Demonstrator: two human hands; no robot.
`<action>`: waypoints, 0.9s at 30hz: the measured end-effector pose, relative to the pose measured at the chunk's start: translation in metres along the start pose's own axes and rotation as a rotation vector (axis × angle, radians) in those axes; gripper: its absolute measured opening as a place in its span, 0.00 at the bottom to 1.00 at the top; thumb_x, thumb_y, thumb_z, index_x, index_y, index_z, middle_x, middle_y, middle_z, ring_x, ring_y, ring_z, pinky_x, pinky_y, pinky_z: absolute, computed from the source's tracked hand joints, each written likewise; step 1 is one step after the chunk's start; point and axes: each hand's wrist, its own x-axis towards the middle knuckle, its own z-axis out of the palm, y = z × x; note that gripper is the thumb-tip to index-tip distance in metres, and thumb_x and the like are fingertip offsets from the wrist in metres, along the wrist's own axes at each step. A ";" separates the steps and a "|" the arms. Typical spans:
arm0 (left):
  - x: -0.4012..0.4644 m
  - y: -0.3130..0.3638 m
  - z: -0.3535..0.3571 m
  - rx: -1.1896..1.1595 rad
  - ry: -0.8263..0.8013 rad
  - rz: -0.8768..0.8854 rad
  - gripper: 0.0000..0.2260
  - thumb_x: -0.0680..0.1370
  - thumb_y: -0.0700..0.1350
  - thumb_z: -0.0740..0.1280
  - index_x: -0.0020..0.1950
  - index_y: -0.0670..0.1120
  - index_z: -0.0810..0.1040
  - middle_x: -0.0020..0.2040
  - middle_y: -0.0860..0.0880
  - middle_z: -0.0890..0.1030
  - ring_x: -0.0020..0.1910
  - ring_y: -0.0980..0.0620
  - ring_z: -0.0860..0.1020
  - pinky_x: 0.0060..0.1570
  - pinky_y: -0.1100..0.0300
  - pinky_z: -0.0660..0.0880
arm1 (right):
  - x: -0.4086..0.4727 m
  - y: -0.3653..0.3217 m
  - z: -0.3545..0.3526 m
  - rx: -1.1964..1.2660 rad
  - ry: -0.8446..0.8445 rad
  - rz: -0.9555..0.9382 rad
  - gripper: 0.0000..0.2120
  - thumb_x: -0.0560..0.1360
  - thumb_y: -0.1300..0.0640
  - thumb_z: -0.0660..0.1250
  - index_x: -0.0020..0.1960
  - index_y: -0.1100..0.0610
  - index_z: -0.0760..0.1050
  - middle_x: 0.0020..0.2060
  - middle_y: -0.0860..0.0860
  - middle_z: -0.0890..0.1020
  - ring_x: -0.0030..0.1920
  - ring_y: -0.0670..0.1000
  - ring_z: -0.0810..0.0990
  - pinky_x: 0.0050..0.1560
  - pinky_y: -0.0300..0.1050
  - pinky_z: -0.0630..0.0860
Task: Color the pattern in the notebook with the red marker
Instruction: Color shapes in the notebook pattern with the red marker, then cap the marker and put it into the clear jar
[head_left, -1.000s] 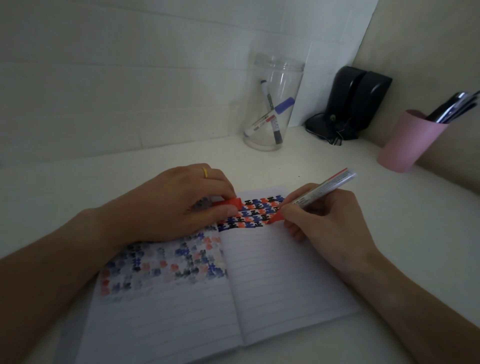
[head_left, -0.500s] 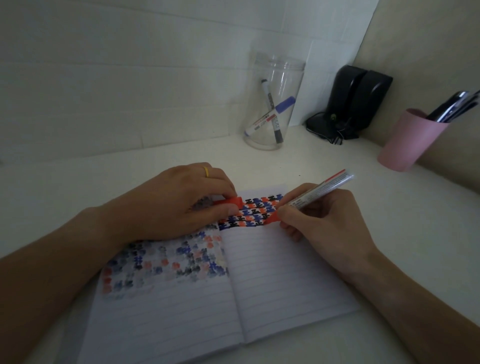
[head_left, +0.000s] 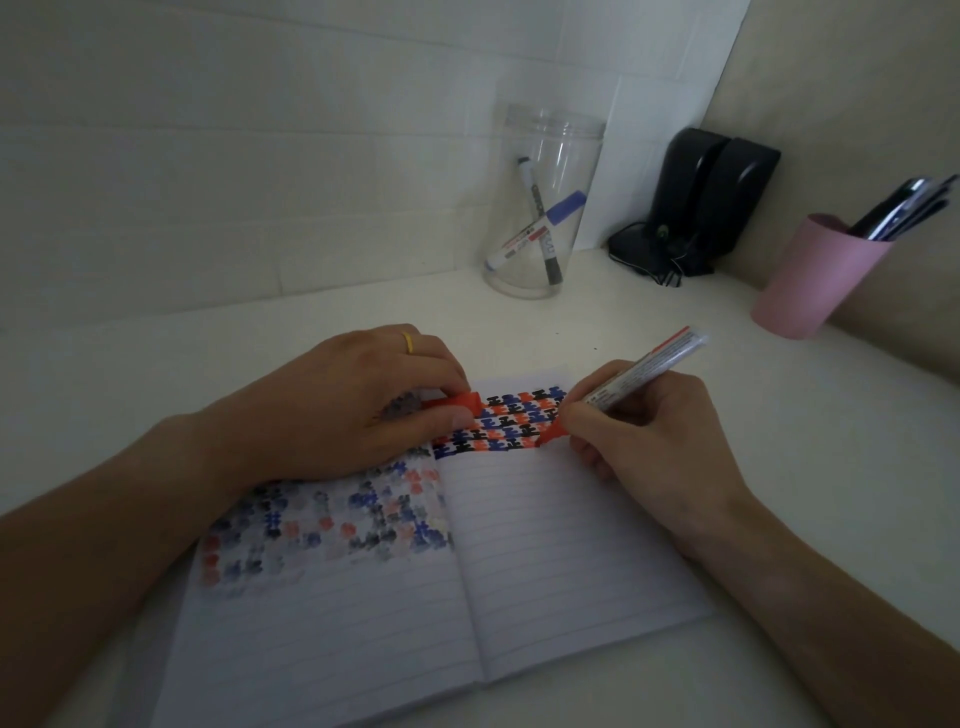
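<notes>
An open lined notebook (head_left: 545, 561) lies on the white desk. A red, blue and black pattern (head_left: 511, 423) fills the top rows of its right page; a fainter bleed-through of it shows on the left page. My right hand (head_left: 654, 441) grips the red marker (head_left: 634, 379), whose tip rests on the pattern's lower right edge. My left hand (head_left: 337, 410) lies on the left page and pinches the marker's red cap (head_left: 460, 402).
A clear jar (head_left: 540, 208) with two markers stands at the back. Black speakers (head_left: 717, 197) sit in the corner. A pink cup (head_left: 815, 275) of pens is at the right. White desk surface (head_left: 156, 374) surrounds the notebook.
The marker tip has shifted slightly left and down along the pattern's lowest row. My left hand stays put with the cap.
</notes>
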 end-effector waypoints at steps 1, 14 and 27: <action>0.000 0.000 0.000 0.002 0.001 0.001 0.15 0.82 0.59 0.61 0.57 0.53 0.82 0.55 0.58 0.83 0.53 0.60 0.79 0.54 0.57 0.78 | 0.000 0.000 -0.001 0.059 0.006 -0.012 0.03 0.67 0.56 0.74 0.38 0.56 0.85 0.28 0.50 0.85 0.28 0.45 0.81 0.32 0.40 0.78; -0.002 0.003 -0.001 0.049 -0.007 -0.023 0.15 0.82 0.61 0.59 0.58 0.55 0.80 0.56 0.59 0.82 0.55 0.59 0.79 0.54 0.56 0.78 | 0.001 -0.007 -0.002 0.587 -0.121 0.073 0.06 0.75 0.68 0.72 0.45 0.58 0.85 0.31 0.53 0.82 0.32 0.49 0.79 0.32 0.38 0.76; -0.003 0.014 -0.007 0.140 0.148 -0.164 0.12 0.83 0.50 0.61 0.65 0.53 0.77 0.58 0.56 0.78 0.52 0.57 0.78 0.52 0.60 0.77 | 0.004 -0.012 -0.002 0.678 -0.044 0.119 0.07 0.74 0.65 0.72 0.41 0.55 0.87 0.34 0.57 0.87 0.34 0.50 0.85 0.32 0.37 0.80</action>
